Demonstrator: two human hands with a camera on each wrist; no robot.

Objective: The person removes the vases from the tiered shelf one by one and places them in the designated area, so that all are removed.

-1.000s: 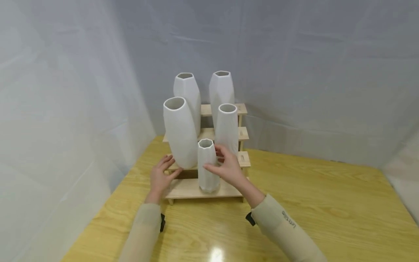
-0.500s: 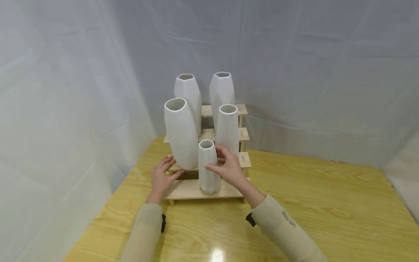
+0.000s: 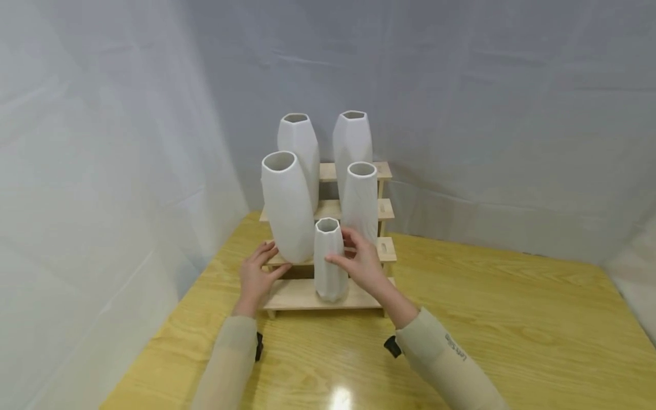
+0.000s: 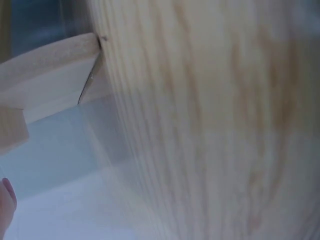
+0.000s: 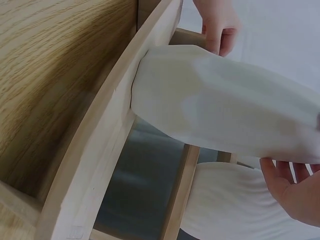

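My right hand (image 3: 363,266) holds a small white fluted vase (image 3: 328,273) between thumb and fingers. This vase stands upright on the bottom step of a pale wooden tiered stand (image 3: 289,295), and the right wrist view shows its base flush on the board. My left hand (image 3: 255,280) grips the left end of the second step, thumb at the front edge and fingers along the side, close to the base of a tall oval vase (image 3: 288,210). Part of the left hand (image 5: 218,25) is hidden behind the small vase in the right wrist view.
A slim round-mouthed vase (image 3: 361,196) stands behind the right hand. Farther up are two faceted vases, one at left (image 3: 302,142) and one at right (image 3: 353,136). The stand is on a yellow wood-grain table (image 3: 487,319), with a pale curtain (image 3: 487,142) behind.
The whole scene has shifted slightly right in the head view. Both hands and the vases keep the same places relative to the stand.
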